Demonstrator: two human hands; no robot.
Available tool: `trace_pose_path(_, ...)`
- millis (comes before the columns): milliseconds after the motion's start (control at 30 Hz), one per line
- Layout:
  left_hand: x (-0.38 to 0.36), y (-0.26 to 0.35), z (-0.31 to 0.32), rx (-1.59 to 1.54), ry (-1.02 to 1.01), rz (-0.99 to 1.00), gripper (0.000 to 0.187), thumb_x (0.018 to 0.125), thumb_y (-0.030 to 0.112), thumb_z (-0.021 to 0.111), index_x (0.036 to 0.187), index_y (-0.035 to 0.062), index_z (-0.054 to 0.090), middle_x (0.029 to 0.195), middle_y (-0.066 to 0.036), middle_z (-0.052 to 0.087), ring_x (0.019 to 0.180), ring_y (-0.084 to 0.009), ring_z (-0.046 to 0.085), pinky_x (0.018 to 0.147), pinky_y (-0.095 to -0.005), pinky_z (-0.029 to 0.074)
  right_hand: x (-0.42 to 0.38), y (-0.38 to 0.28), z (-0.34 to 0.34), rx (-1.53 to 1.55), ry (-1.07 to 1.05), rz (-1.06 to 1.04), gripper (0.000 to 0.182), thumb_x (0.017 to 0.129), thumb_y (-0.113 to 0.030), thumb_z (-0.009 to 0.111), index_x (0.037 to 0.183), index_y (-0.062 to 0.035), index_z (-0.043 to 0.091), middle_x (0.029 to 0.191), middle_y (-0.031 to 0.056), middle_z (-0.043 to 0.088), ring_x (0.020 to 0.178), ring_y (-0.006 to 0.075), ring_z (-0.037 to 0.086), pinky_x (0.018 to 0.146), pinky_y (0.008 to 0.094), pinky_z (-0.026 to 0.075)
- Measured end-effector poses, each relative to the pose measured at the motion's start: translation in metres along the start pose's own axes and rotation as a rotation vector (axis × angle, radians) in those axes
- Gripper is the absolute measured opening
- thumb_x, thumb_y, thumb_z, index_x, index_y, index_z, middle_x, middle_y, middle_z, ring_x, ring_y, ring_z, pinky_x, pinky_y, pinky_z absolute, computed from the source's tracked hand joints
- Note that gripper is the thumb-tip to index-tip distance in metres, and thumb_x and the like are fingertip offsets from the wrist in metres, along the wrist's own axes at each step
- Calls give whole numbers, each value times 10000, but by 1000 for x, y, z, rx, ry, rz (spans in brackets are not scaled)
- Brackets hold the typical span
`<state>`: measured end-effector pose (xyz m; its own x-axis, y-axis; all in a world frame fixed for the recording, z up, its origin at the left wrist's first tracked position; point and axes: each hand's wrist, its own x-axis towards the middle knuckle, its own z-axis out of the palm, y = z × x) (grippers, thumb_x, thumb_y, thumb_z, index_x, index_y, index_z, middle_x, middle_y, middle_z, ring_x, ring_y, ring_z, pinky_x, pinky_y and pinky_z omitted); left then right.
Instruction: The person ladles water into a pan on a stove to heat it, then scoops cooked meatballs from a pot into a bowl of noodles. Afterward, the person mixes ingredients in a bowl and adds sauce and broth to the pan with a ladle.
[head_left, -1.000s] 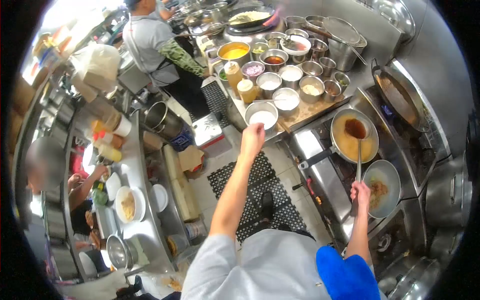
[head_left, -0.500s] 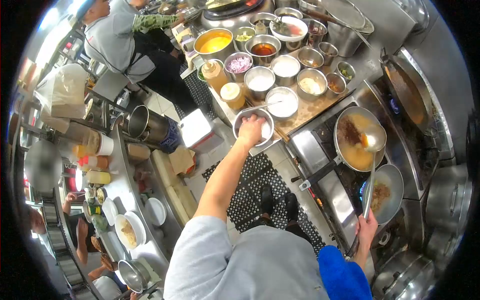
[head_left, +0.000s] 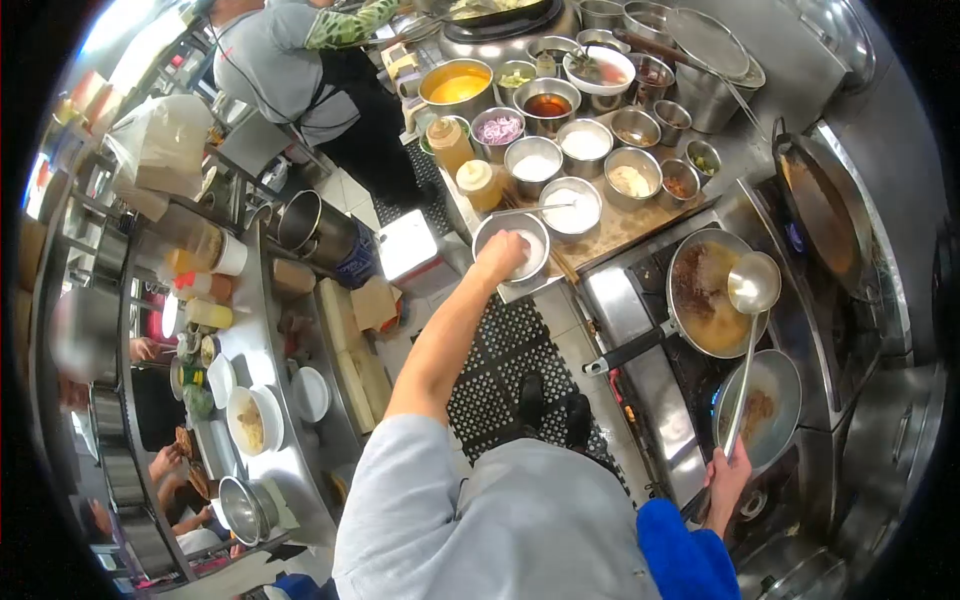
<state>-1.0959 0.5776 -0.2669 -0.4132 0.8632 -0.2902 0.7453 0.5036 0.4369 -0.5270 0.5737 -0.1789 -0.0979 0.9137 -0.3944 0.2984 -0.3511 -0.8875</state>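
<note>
My left hand (head_left: 503, 253) reaches into a steel bowl (head_left: 546, 262) of white granular seasoning. Its fingers are drawn together; whatever is between them is hidden. In my right hand (head_left: 729, 477) is the long handle of a ladle (head_left: 754, 284), its bowl held over the upper pan. That pan (head_left: 706, 290) contains brownish liquid with a dark reddish patch. Below it, a second pan (head_left: 781, 440) has a small brown heap in it, with blue flame at its left edge. A blue cloth (head_left: 685, 550) hangs by my right forearm.
Several steel containers of ingredients cover the counter, including orange sauce (head_left: 456, 84) and sliced onion (head_left: 499, 130). Squeeze bottles (head_left: 478, 184) stand at its left. A dark wok (head_left: 820, 205) is at the right. Another person (head_left: 290, 75) works upper left; plates (head_left: 252, 420) line the left shelf.
My left hand's fingers have gone from spread over the bowl to drawn together. The ladle has come up out of the liquid, its bowl now above the pan. The view has shifted slightly.
</note>
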Motion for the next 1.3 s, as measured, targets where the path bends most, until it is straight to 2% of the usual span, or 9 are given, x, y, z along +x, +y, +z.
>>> trace_pose_path(33, 0, -6, 3, 76, 1, 81, 310, 764, 152, 590, 1064, 112, 654, 1087, -213, 616, 969, -313, 619, 857, -391, 493, 1, -1, -2, 2, -5, 2, 477, 854, 40, 509, 1322, -17, 436, 728, -3, 488, 458, 49, 434, 340, 204, 363)
trace_pose_path(133, 6, -17, 19, 88, 97, 382, 481, 702, 130, 654, 1179, 153, 597, 1233, -183, 551, 1110, -309, 550, 936, -403, 438, 1, -6, -5, -8, -19, 10, 477, 851, 45, 507, 1320, -14, 436, 729, -1, 489, 453, 51, 435, 338, 207, 365)
trace_pose_path(233, 4, -12, 18, 216, 136, 418, 520, 681, 145, 686, 1189, 164, 575, 1243, -142, 542, 1143, -288, 521, 964, -407, 407, 1, -5, -9, -26, -30, 9, 473, 852, 46, 504, 1316, -13, 438, 700, 0, 484, 437, 53, 429, 334, 208, 362)
trace_pose_path(467, 7, -5, 11, 170, 116, 364, 516, 604, 166, 745, 1103, 171, 614, 1142, -92, 564, 1069, -293, 540, 980, -437, 376, -4, 1, -6, -15, -10, 35, 438, 861, 39, 495, 1295, -4, 451, 651, 3, 472, 410, 58, 416, 329, 211, 353)
trace_pose_path(667, 19, -10, 19, 149, 61, 343, 441, 570, 100, 747, 997, 92, 639, 1076, -120, 594, 1016, -311, 568, 900, -388, 458, -7, 7, -3, -17, 7, 40, 383, 866, 35, 499, 1247, 2, 480, 648, 0, 475, 411, 56, 413, 328, 213, 348)
trace_pose_path(833, 11, -5, 10, 186, 119, 292, 157, 679, 101, 630, 818, 79, 698, 766, -178, 652, 775, -336, 642, 724, -400, 525, -9, 1, 0, -37, 0, 50, 434, 863, 41, 502, 1292, 1, 452, 669, 2, 482, 417, 54, 413, 330, 211, 345)
trace_pose_path(933, 3, 3, -4, 237, 6, 184, 278, 676, 111, 639, 951, 108, 679, 956, -171, 656, 898, -338, 627, 816, -410, 498, -5, 4, -2, 0, -7, 7, 449, 861, 42, 505, 1304, 3, 443, 670, 2, 484, 416, 53, 412, 331, 210, 345)
trace_pose_path(1133, 5, -7, 8, 395, 44, 252, 559, 669, 150, 667, 1207, 105, 522, 1302, -159, 466, 1150, -359, 494, 967, -476, 384, 1, 1, -2, -41, -22, 19, 462, 858, 46, 500, 1313, -12, 446, 672, -3, 487, 436, 52, 421, 330, 209, 345)
trace_pose_path(1300, 17, -13, 25, 272, 89, 138, 602, 607, 91, 706, 1181, 75, 521, 1196, -176, 508, 1106, -336, 521, 949, -451, 411, 0, -8, 6, -60, -24, 46, 452, 858, 49, 501, 1303, -24, 462, 689, -2, 494, 438, 51, 422, 327, 209, 346)
